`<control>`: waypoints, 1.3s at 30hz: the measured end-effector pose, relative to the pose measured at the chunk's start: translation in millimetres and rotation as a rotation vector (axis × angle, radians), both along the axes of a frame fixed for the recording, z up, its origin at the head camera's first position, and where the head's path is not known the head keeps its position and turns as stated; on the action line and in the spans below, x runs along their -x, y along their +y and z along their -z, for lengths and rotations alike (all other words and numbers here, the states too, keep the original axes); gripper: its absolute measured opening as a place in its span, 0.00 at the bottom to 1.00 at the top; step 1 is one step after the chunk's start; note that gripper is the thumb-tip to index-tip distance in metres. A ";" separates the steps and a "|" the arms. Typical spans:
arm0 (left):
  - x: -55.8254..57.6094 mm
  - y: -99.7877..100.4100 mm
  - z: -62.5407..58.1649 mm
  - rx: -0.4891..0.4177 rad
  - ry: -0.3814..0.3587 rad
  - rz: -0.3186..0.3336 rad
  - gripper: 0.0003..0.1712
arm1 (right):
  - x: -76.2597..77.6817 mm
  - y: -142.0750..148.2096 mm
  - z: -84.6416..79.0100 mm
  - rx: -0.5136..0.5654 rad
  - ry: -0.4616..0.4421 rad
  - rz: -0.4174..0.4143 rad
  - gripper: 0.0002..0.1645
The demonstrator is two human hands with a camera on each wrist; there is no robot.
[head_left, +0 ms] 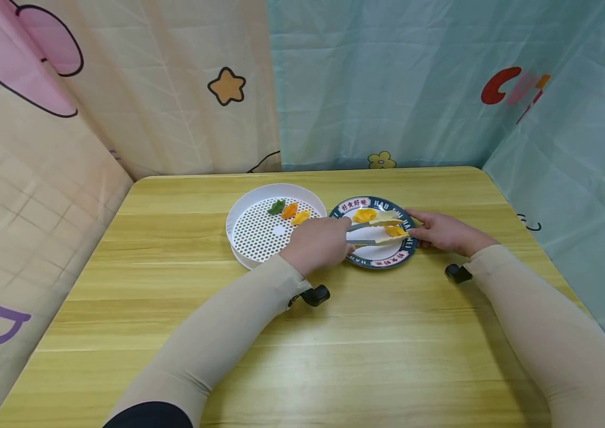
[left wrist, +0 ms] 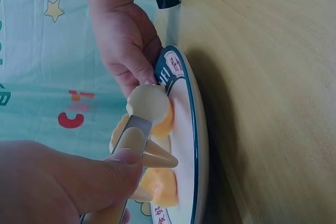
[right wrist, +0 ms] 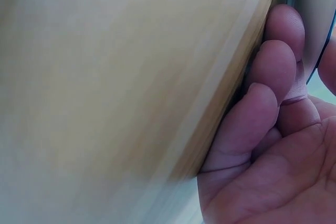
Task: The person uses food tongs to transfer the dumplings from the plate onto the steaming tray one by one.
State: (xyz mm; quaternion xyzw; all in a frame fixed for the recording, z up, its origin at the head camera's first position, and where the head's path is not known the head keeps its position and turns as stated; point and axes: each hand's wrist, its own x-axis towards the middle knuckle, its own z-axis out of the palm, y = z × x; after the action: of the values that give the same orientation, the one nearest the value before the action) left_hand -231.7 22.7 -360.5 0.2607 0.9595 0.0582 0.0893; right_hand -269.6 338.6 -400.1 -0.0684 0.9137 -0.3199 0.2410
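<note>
My left hand [head_left: 317, 245] grips a pair of metal tongs [left wrist: 137, 125] with cream-coloured tips, held over a round plate [head_left: 377, 254]. The plate has a dark blue patterned rim. A yellow dumpling-like piece [head_left: 364, 215] lies on its far side, and an orange-yellow piece [head_left: 396, 230] is by the tong tips on the right. Whether the tips squeeze that piece cannot be told. My right hand [head_left: 444, 232] holds the plate's right edge, thumb at the rim and curled fingers [right wrist: 273, 66] against its outer side.
Left of the plate stands a white round tray [head_left: 249, 238] with a perforated base, partly behind my left hand. Inside it lie a green piece [head_left: 276, 207], an orange piece [head_left: 289, 210] and a yellow piece [head_left: 301, 217]. Everything rests on a wooden table [head_left: 366, 356] with curtains behind.
</note>
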 end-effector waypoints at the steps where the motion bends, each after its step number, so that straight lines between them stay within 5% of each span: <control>1: -0.2 -0.4 -0.5 0.001 -0.004 -0.004 0.21 | -0.3 0.1 -0.2 -0.002 0.001 -0.003 0.42; 11: -1.7 -4.8 -1.1 0.017 -0.030 -0.057 0.26 | 1.1 -1.0 1.0 -0.003 0.000 -0.010 0.42; 25: -5.0 -14.6 1.2 0.006 -0.009 -0.049 0.28 | 1.0 -1.7 1.1 -0.003 -0.014 -0.003 0.43; 39: -8.4 -28.2 -2.1 -0.005 -0.036 -0.055 0.20 | 1.1 -0.1 0.3 -0.015 0.000 -0.012 0.44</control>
State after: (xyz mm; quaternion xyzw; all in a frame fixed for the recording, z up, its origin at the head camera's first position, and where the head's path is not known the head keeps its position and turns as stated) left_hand -223.3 -5.5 -358.4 0.2333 0.9645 0.0675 0.1042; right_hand -270.7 338.5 -400.4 -0.0721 0.9157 -0.3115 0.2434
